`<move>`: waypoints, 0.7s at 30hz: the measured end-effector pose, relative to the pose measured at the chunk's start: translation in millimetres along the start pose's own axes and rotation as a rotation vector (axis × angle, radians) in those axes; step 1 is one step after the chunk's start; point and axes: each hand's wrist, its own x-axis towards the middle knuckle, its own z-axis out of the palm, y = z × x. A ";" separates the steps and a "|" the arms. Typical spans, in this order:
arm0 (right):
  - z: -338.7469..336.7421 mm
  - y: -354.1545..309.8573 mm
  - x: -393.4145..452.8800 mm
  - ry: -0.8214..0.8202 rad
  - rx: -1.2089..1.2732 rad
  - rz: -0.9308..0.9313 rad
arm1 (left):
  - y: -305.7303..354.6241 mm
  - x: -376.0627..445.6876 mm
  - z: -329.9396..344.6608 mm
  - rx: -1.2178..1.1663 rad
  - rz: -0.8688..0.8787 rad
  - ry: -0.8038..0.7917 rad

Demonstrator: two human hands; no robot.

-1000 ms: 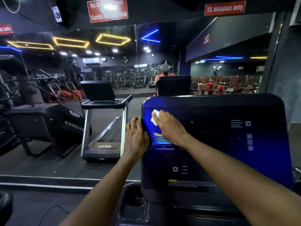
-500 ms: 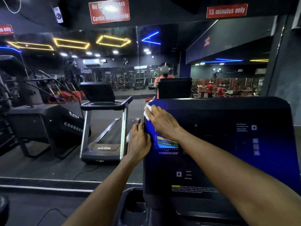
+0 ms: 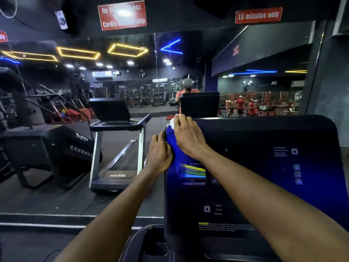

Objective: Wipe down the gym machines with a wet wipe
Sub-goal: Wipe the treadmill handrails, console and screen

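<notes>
A dark treadmill console [image 3: 264,176] with a glossy blue-lit panel fills the right half of the head view. My right hand [image 3: 188,137] presses a white wet wipe [image 3: 172,121] onto the console's top left corner; most of the wipe is hidden under my fingers. My left hand [image 3: 159,156] grips the console's left edge just below, fingers curled round behind it. A coloured chart and small labels show on the panel under my right forearm.
A cup holder tray [image 3: 151,244] sits below the console. A wall mirror ahead reflects another treadmill [image 3: 117,140], a stair machine [image 3: 47,148] at the left and people in red far back. Red signs [image 3: 258,15] hang above.
My right hand slid the wipe up and left, from the upper panel face to the top left corner. My left hand kept its hold on the left edge. The camera view dropped slightly.
</notes>
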 end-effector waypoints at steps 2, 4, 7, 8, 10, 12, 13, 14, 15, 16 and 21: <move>-0.8 -11.8 5.1 -0.022 0.014 -0.066 | 1.1 10.4 -5.4 0.024 0.047 -0.011; -2.9 -10.6 4.6 -0.038 0.011 -0.073 | 4.0 23.6 -10.7 0.041 0.112 -0.030; -7.7 22.8 -9.3 -0.036 -0.022 0.055 | 8.1 41.5 -12.9 0.139 0.181 -0.040; -8.7 38.3 -16.3 -0.040 -0.026 0.122 | 10.1 44.7 -10.5 0.186 0.192 -0.050; -9.7 63.4 -26.5 -0.024 -0.028 0.225 | 17.0 47.2 -5.2 0.265 0.183 -0.038; -9.2 67.7 -26.7 -0.014 -0.026 0.244 | 26.1 43.9 -1.2 0.345 0.164 -0.027; -9.9 66.0 -23.3 -0.014 -0.025 0.219 | 34.0 42.9 1.7 0.378 0.154 -0.034; -10.2 59.1 -17.9 -0.024 -0.019 0.180 | 38.9 42.7 1.2 0.407 0.144 -0.049; -11.1 54.4 -15.4 -0.034 -0.013 0.141 | 45.7 42.8 2.7 0.425 0.138 -0.066; -12.2 50.4 -13.0 -0.036 -0.013 0.110 | 50.7 45.7 3.1 0.438 0.144 -0.073; -18.0 94.1 -34.1 -0.036 -0.090 0.107 | 83.4 59.4 17.9 0.532 0.262 -0.104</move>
